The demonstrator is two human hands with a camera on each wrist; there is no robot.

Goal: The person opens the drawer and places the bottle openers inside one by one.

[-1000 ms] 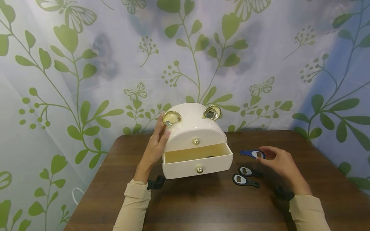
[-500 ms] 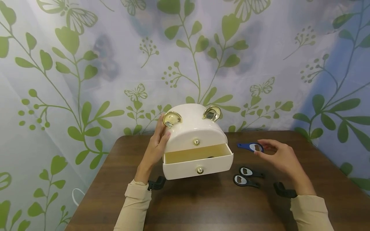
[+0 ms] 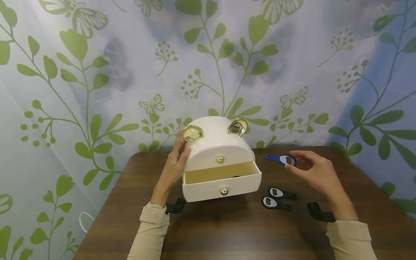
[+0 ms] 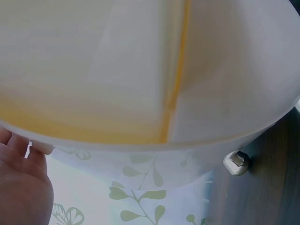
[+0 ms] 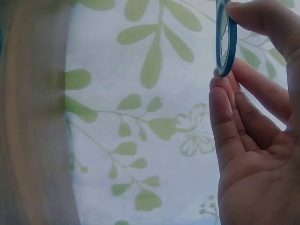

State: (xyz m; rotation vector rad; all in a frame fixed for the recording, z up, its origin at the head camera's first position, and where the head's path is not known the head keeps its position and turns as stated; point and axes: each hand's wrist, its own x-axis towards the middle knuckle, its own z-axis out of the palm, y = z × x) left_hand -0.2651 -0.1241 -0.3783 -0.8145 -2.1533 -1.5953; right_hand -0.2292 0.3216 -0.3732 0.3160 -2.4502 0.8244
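And there it was, the blue opener [image 3: 280, 159], pinched at its head between the thumb and fingertips of the right hand [image 3: 316, 173], held off the table [image 3: 221, 231] over toward its back edge, handle aimed left at the white box [image 3: 211, 144]! Across the way, the left hand [image 3: 173, 164] gripped that box by its left wall, thumb to the front, fingers behind the left gold ear [image 3: 193, 133]. The lower drawer [image 3: 222, 187] stood open beneath the closed upper drawer [image 3: 201, 160], a dark sliver showing above its front panel, too small to identify. 2 black openers [image 3: 276, 204] lay just right of it, heads toward the box, on the table's right half. A leafy cloth [image 3: 156, 83] hung behind the back edge.
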